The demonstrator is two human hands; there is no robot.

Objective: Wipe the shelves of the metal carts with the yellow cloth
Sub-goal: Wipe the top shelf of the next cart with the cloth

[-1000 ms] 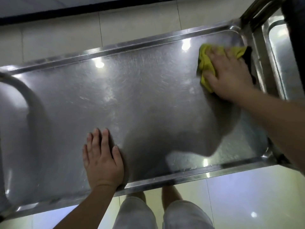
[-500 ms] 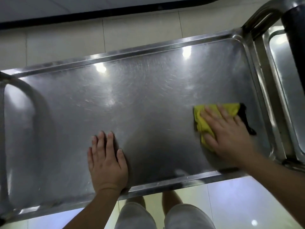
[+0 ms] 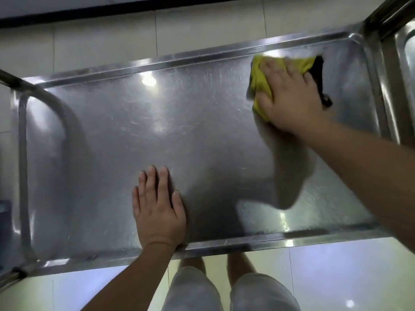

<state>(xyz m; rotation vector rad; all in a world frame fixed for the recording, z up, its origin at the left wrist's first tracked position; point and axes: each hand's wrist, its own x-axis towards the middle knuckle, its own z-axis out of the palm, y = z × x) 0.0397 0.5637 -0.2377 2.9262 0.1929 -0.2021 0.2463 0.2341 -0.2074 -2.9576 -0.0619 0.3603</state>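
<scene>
1. The right hand (image 3: pixel 289 97) lies flat, fingers spread and nearly straight, pressing the crumpled yellow cloth with a black edge (image 3: pixel 261 84) onto the scratched stainless-steel top shelf of the cart (image 3: pixel 157 122).
2. The cloth sits under that hand's palm and fingers, showing beyond its fingertips and past its little-finger side, close to the shelf's far rim and near its right-hand corner.
3. The left hand (image 3: pixel 158 207) rests palm down on the same shelf, fingers straight and together, holding nothing; its wrist crosses the near rim.
4. Well to the left of the left hand, a curved metal handle bar (image 3: pixel 22 176) rises at the cart's end.
5. Beyond the right hand, a second steel cart shelf (image 3: pixel 404 63) stands just beside the first.
</scene>
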